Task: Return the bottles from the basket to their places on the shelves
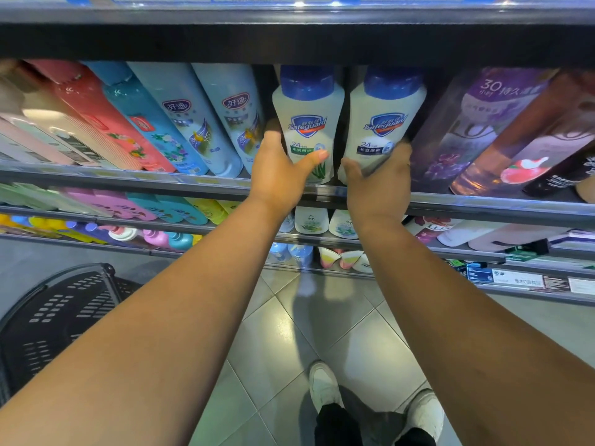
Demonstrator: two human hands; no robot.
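Two white Safeguard bottles with blue caps stand side by side on the shelf (467,201) straight ahead. My left hand (280,170) grips the lower part of the left bottle (307,123), thumb across its front. My right hand (376,178) grips the lower part of the right bottle (384,123), fingers round its right side. Both bottle bases sit at the shelf's front rail. The black plastic basket (54,317) stands on the floor at lower left; its inside is hidden.
Pale blue, teal and red bottles (180,123) crowd the shelf to the left, purple and brown bottles (483,130) to the right. The dark shelf above (289,43) hangs low over the caps. Lower shelves hold more bottles. My shoes (325,384) stand on grey floor tiles.
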